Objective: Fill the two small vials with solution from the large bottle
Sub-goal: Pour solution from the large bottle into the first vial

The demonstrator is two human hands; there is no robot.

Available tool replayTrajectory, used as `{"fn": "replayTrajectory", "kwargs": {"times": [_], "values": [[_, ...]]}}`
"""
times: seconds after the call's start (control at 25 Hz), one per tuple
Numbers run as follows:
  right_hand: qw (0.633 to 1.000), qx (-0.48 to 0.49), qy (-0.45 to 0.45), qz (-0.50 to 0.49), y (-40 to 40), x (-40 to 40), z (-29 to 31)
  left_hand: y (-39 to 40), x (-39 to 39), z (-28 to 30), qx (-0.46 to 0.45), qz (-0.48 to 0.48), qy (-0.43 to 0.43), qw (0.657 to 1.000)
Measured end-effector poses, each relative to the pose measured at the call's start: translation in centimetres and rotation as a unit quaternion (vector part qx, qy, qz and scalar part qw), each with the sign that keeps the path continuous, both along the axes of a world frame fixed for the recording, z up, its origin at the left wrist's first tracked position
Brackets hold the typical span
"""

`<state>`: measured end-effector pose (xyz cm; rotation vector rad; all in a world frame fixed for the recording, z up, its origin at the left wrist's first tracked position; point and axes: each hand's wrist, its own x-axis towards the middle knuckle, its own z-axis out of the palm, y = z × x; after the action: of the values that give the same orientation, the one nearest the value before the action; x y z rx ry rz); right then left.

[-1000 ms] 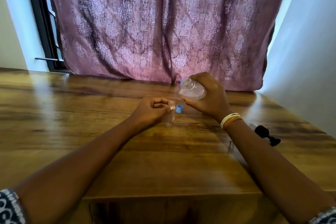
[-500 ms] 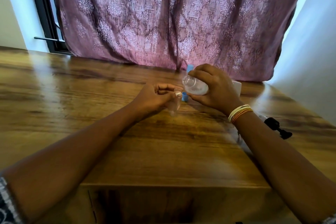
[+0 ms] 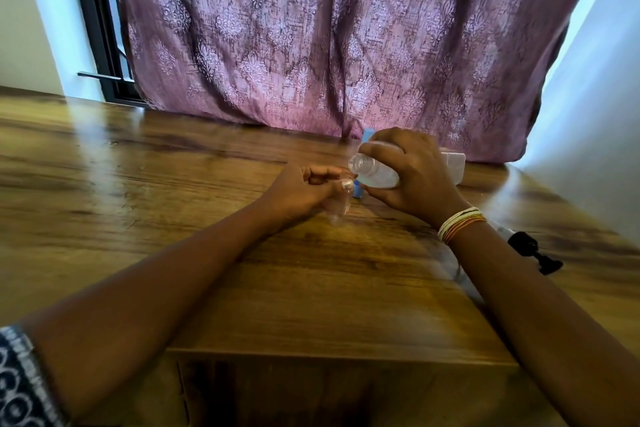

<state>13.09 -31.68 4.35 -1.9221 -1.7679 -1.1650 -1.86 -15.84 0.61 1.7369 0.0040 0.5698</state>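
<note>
My right hand [image 3: 412,173] grips the large clear bottle [image 3: 375,173], tipped on its side with its open mouth pointing left. Clear liquid lies in the bottle's lower side. My left hand [image 3: 301,191] holds a small clear vial [image 3: 338,206] upright on the wooden table [image 3: 207,218], its mouth just below and left of the bottle's mouth. A small blue cap [image 3: 357,191] lies on the table between my hands. Another blue cap [image 3: 367,133] shows behind my right hand, on something I cannot see.
A clear plastic box [image 3: 453,165] sits behind my right hand near the purple curtain [image 3: 329,45]. A black mount [image 3: 535,251] lies at the right by my forearm. The table's front edge runs below my arms.
The bottle has tipped further towards level and its mouth has come down closer to the vial. The view has shifted a little; my left hand has stayed on the vial.
</note>
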Motion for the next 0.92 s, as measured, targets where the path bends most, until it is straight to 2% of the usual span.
{"fn": "replayTrajectory", "kwargs": {"times": [0.4,0.92], "values": [[0.998,0.016,-0.052,-0.021,0.0,-0.8,0.3,0.0,-0.2,0.1,0.017,-0.002,-0.009,1.0],[0.997,0.027,-0.068,-0.032,0.0,-1.2,0.5,-0.5,-0.8,0.8,0.018,0.004,0.007,1.0]]}}
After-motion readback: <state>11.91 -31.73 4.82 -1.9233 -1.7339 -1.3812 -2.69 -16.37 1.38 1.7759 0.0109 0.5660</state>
